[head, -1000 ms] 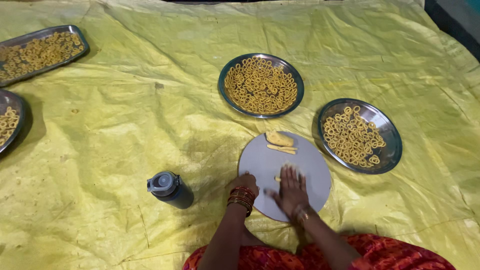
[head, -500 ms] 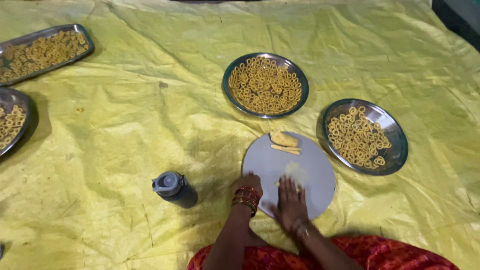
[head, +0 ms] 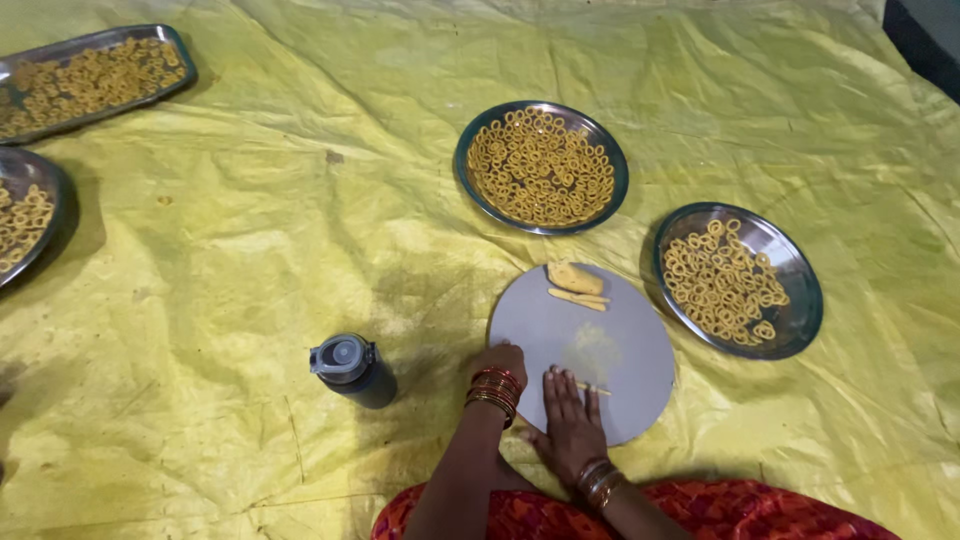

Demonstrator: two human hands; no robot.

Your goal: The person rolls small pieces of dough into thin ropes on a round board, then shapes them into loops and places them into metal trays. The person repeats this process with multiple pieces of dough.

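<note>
A round grey board (head: 620, 345) lies on the yellow sheet in front of me. My right hand (head: 570, 420) lies flat, palm down, on the board's near part, pressing a thin strand of yellow dough (head: 592, 388) that pokes out beside the fingers. My left hand (head: 497, 362) rests at the board's left edge with its fingers curled; bangles ring both wrists. A lump of dough (head: 574, 278) and a short dough stick (head: 578, 299) sit at the board's far edge.
Two round steel plates of dough rings stand beyond the board, one far (head: 542, 167), one right (head: 737, 278). A rectangular tray (head: 90, 78) and another plate (head: 24, 220) of rings are at the far left. A dark bottle (head: 352, 368) stands left of my hands.
My right hand has slid back toward me across the board, rolling the dough strand. The left hand stays at the board's left edge.
</note>
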